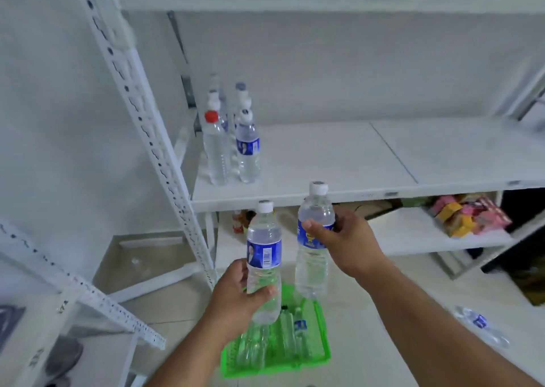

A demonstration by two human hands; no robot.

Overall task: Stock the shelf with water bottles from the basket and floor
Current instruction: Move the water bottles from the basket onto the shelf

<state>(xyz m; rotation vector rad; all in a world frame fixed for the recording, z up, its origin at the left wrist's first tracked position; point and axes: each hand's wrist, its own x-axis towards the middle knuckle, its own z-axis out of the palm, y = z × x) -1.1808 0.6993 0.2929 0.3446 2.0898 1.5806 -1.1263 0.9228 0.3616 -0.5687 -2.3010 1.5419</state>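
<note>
Your left hand [236, 295] is gripping one upright water bottle [263, 257], your right hand [345, 239] is gripping another bottle [314, 239], both above the green basket [321, 342], just below the shelf's [339, 162] front edge.

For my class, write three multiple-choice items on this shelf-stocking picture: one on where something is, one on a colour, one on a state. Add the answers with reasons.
1. Where is the green plastic basket?
A. On the floor below the hands
B. On the white shelf
C. On the lower shelf, beside the snack packets

2. What colour is the odd cap among the clear bottles standing on the white shelf?
A. Green
B. Red
C. Black

3. What is the right hand doing?
A. Hanging free
B. Pressing on the shelf
C. Gripping an upright clear water bottle

Answers: 1 A, the basket sits on the tiles under both arms. 2 B, the front left bottle wears a red cap. 3 C, its fingers curl round the blue-labelled bottle.
</note>
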